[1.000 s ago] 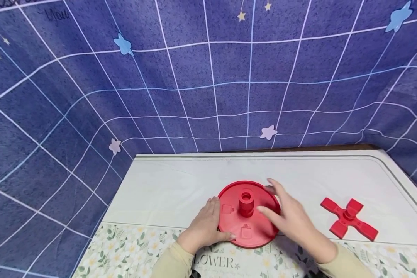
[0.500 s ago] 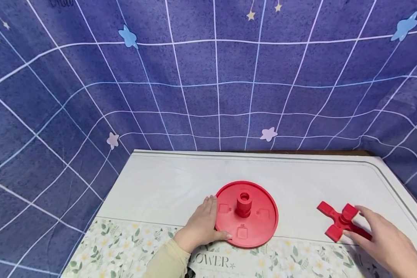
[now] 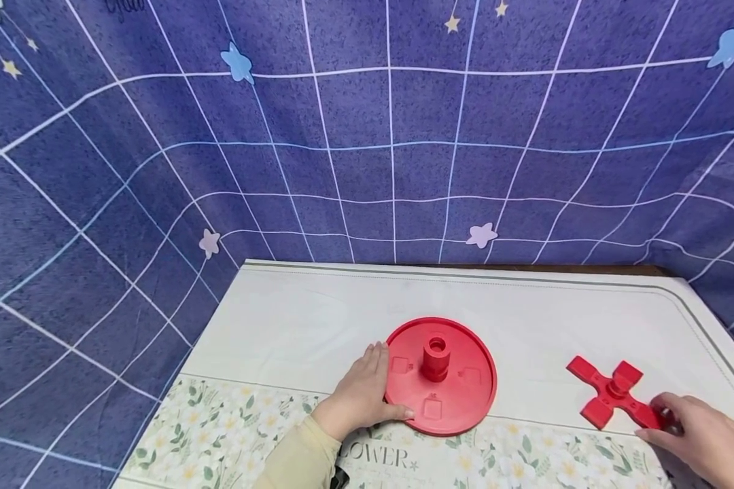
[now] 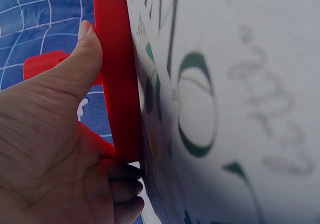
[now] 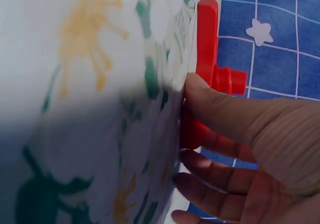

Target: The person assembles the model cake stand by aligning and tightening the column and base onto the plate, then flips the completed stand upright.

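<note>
A red round tray-like base (image 3: 465, 401) lies on the table, a hollow post (image 3: 435, 358) standing upright at its centre. At its left edge rests my left hand (image 3: 359, 394), fingers along the rim and thumb over the front edge. In the left wrist view the thumb (image 4: 86, 59) lies over the red rim (image 4: 117, 74), with fingertips against the table. To the right lies a red four-armed cross piece (image 3: 604, 394) with a small ridged knob in its middle. My right hand (image 3: 703, 435) pinches the end of its near right arm between thumb and fingers.
A cloth covers the table (image 3: 306, 319), plain white at the back and flower-printed (image 3: 232, 428) in front. Behind and at the left hangs a blue curtain (image 3: 355, 170) with a grid and stars. The table's back edge meets it.
My right hand has left the round base and moved right, passing over the cross piece to its right arm. The left hand stays at the base's rim. The head view has shifted slightly.
</note>
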{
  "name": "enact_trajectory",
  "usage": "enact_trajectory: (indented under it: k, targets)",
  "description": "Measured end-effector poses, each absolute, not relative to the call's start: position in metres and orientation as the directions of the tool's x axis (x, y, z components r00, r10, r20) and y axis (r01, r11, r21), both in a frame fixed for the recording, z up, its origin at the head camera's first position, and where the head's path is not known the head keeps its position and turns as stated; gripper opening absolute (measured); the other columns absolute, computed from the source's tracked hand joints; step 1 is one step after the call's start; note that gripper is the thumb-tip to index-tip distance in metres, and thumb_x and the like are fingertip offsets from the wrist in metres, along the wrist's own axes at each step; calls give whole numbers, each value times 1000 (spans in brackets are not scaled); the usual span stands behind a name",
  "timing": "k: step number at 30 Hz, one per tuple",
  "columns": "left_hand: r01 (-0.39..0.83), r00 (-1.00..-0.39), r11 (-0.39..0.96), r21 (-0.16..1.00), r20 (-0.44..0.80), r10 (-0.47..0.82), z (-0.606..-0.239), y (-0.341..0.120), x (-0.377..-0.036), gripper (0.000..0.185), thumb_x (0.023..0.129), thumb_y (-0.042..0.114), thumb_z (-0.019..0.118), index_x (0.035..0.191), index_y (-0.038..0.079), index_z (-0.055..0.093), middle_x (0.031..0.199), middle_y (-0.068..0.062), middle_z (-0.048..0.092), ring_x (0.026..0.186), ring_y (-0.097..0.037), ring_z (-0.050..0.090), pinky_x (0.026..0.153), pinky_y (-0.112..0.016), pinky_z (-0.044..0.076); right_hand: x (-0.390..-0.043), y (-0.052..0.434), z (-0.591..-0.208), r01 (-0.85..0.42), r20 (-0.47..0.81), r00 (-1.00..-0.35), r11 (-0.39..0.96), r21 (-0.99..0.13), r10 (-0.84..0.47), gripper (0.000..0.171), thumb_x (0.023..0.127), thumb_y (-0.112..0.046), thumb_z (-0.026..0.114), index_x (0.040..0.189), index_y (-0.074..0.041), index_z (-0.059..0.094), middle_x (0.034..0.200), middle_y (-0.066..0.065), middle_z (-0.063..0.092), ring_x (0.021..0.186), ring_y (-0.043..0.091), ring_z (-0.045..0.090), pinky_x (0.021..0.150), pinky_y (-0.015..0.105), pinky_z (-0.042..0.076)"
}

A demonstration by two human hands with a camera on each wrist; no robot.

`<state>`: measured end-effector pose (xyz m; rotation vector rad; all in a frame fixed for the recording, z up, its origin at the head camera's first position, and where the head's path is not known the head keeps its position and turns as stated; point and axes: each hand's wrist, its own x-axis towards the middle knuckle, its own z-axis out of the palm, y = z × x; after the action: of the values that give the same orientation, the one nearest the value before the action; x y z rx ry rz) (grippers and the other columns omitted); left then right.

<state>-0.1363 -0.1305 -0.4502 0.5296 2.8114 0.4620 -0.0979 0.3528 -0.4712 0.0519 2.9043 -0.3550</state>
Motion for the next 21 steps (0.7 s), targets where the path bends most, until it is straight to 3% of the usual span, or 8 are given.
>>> enact_trajectory:
  k: [4,8,11,14,17,21]
  targets:
    - [312,-902,880,357,-180,392,-449,-129,-136,116,75,61,75,151,-7,19,157,-23,22,146,-37,16,116,-48,24,-96,353,-469,50,-178,-984,970,-237,7,42,71,-32,86,86,0,63,67,-1,49,62,17,45,55,34,37]
    - [310,-902,879,361,-179,392,-448,-130,-136,117,75,60,76,151,-8,20,157,-23,23,146,-38,17,115,-48,24,-93,351,-461,66,-128,-991,950,-304,28,38,75,-22,82,91,5,61,70,1,57,63,19,56,55,40,49]
    - [304,-904,881,363,-183,387,-449,-130,-137,117,74,60,75,152,-7,19,157,-23,23,146,-37,17,116,-48,24,-90,346,-452,83,-40,-997,922,-378,73,42,76,-20,82,95,10,59,74,8,63,65,28,64,60,48,53]
    - [299,-903,881,367,-189,385,-451,-130,-137,117,74,61,75,152,-7,19,157,-22,23,146,-36,17,116,-47,24,-88,337,-441,53,106,-988,893,-448,112,43,76,-19,83,99,10,60,76,13,67,69,36,66,55,39,52]
    - [296,-902,884,363,-197,384,-451,-131,-137,117,75,61,75,152,-6,18,157,-22,22,147,-36,16,116,-46,24,-86,326,-433,-25,255,-959,862,-506,122,39,76,-21,84,102,1,63,80,11,70,72,11,69,54,19,44]
    - [299,-900,885,357,-202,386,-448,-131,-137,117,75,60,75,152,-7,18,157,-22,22,146,-36,16,116,-46,25,-86,308,-421,-145,395,-910,803,-579,121,35,77,-18,84,105,-8,65,83,-19,67,76,-28,46,59,9,34]
